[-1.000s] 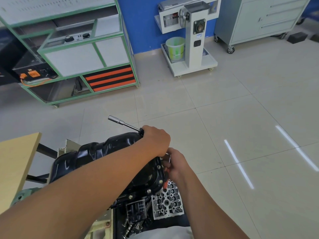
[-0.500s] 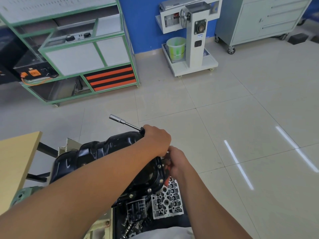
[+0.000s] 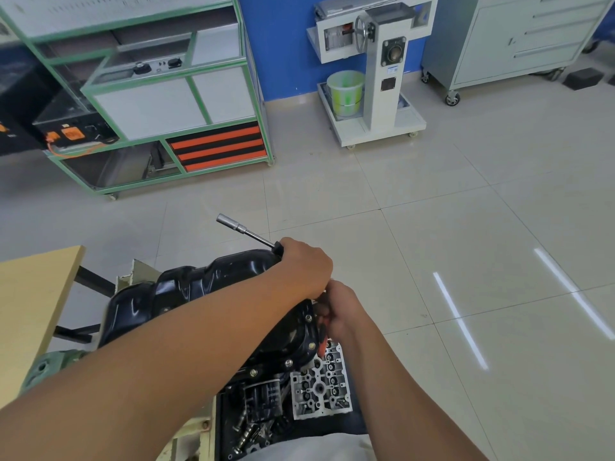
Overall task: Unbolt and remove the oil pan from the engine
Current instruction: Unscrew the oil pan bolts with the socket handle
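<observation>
The black oil pan (image 3: 199, 287) sits upside-up on the engine at lower centre, with gold bolts (image 3: 289, 362) along its near flange. My left hand (image 3: 304, 267) rests on the pan's far right corner and grips the handle of a long socket driver (image 3: 246, 232), whose socket end points up and left into the air. Just below it, my right hand (image 3: 342, 307) is curled at the pan's right flange, gripping a red-handled tool (image 3: 321, 326) that is mostly hidden. My left forearm covers much of the pan.
A black oil filter (image 3: 266, 394) and an aluminium valve part (image 3: 319, 387) lie below the pan. A wooden table (image 3: 30, 301) stands left. Across the tiled floor are a green-framed bench (image 3: 159, 104), a white engine stand (image 3: 376, 78) and a grey cabinet (image 3: 515, 38).
My right hand has crept up a little along the flange toward my left hand. The left hand and socket driver have barely shifted.
</observation>
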`<state>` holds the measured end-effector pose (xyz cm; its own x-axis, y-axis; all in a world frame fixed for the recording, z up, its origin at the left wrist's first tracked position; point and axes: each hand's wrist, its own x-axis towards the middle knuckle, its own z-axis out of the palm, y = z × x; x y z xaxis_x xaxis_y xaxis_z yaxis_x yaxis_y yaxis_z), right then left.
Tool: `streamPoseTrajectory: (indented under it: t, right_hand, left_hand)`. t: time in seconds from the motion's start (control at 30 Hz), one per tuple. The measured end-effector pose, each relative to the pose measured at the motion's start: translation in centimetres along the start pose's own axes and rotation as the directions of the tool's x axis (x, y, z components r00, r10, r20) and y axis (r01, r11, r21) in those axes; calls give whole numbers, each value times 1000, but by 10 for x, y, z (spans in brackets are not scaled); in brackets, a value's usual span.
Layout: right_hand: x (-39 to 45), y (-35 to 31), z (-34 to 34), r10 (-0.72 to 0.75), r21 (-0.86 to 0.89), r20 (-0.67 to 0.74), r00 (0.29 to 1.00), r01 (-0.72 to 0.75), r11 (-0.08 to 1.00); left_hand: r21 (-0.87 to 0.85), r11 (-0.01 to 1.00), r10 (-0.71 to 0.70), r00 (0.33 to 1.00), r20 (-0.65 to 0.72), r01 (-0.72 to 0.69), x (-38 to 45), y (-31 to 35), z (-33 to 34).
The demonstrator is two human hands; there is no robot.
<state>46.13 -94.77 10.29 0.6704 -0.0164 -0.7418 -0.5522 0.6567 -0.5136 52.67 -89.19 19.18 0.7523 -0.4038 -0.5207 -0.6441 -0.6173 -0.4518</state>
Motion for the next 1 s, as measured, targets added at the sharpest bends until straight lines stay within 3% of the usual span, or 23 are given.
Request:
streamPoseTrajectory:
  t: [0.27, 0.5, 1.0]
  right_hand:
    - [-6, 4, -2, -56, -56, 11, 998, 56, 997]
    - [-6, 6, -3, -71, -60, 41, 997, 73, 996]
    - [-4, 8, -9, -1, 27, 87, 996, -1, 1000]
  left_hand:
    - [-63, 997, -49, 998, -43, 46, -1, 0, -4]
    - [-47, 999, 12, 999, -53, -14, 2, 0, -3]
    - [3, 1000, -21, 1000, -2, 21, 0, 1, -1]
